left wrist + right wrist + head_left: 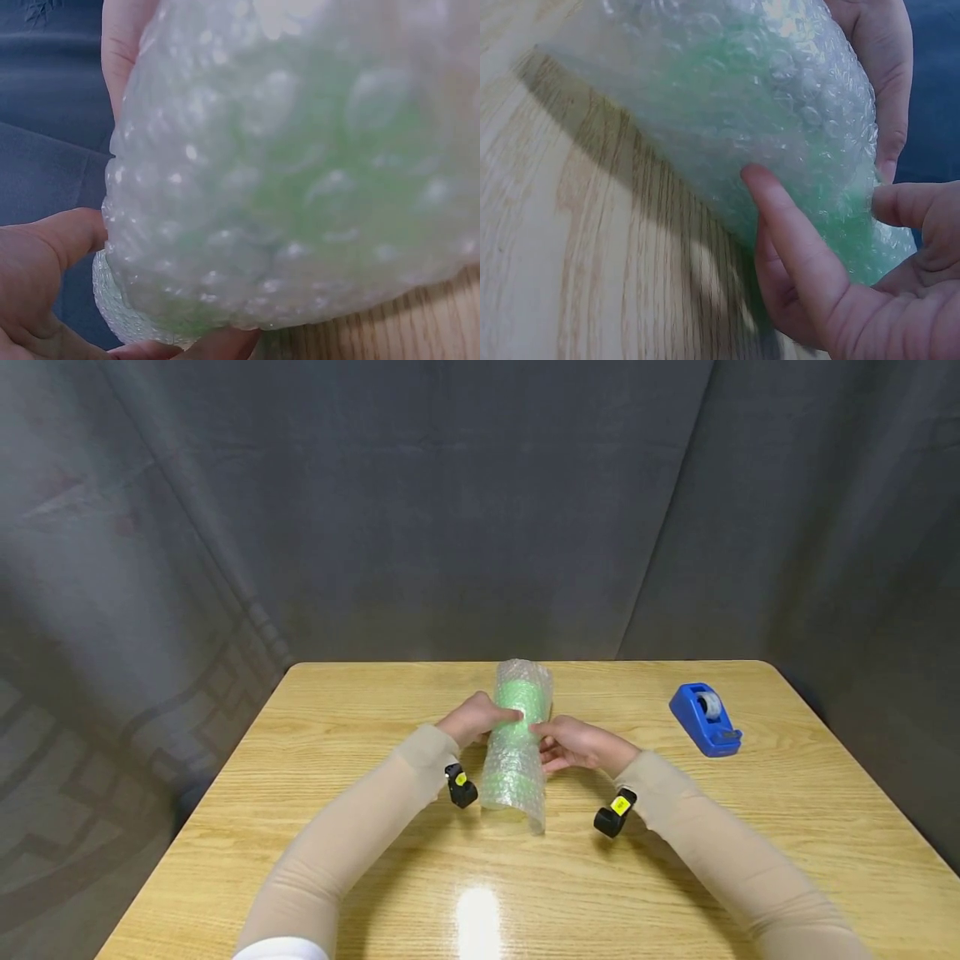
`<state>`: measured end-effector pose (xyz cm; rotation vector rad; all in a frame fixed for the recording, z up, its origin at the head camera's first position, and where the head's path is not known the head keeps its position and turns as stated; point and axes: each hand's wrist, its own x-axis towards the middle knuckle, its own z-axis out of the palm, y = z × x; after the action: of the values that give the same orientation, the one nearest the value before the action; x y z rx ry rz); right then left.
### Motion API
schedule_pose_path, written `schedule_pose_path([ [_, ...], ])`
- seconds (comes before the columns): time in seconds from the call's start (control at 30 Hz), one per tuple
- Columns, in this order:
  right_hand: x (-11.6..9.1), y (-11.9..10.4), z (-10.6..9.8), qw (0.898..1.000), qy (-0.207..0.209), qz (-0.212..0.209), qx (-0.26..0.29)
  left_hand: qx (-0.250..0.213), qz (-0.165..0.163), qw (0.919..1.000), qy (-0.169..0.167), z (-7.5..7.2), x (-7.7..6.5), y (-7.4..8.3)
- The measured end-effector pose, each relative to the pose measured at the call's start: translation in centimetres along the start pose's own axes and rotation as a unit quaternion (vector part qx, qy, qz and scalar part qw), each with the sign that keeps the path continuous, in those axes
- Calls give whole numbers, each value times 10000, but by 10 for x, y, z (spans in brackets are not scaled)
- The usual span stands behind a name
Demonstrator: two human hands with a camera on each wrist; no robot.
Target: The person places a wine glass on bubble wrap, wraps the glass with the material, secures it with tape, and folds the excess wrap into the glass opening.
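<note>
A long roll of bubble wrap [513,777] lies on the table, pointing away from me, with something green showing through its clear layers. My left hand [474,717] holds its left side, thumb on top. From the right, my right hand [576,743] holds it, thumb on top and fingers along its lower side. In the left wrist view, the left hand [34,277] touches the wrap's far part. The right wrist view shows the right hand's fingers [795,232] against the bubble wrap [727,112]. What the wrap encloses cannot be made out clearly.
A blue tape dispenser [705,718] with a roll of clear tape stands at the table's back right. The wooden table [600,893] ends at the back before a dark grey curtain [450,527]. Near the roll's front end, a loose edge of wrap sticks out.
</note>
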<state>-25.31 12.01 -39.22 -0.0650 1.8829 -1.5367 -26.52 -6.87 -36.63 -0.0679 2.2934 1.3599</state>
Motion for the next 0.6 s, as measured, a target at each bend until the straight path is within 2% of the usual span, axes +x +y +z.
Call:
schedule_pose_path([
  [0.13,0,2,-3,10000,58,-25,-43,-195,75,9996,-170,2,4,-3],
  [0.23,0,3,-6,9996,217,-12,-158,-508,121,9978,-414,5,8,-7],
  [0.43,-3,-2,-17,9954,626,-10,-727,-1294,264,9872,-897,13,17,-12],
  [0.6,-6,-6,-21,9938,595,-41,-934,-1611,331,9808,-1045,16,20,-14],
])
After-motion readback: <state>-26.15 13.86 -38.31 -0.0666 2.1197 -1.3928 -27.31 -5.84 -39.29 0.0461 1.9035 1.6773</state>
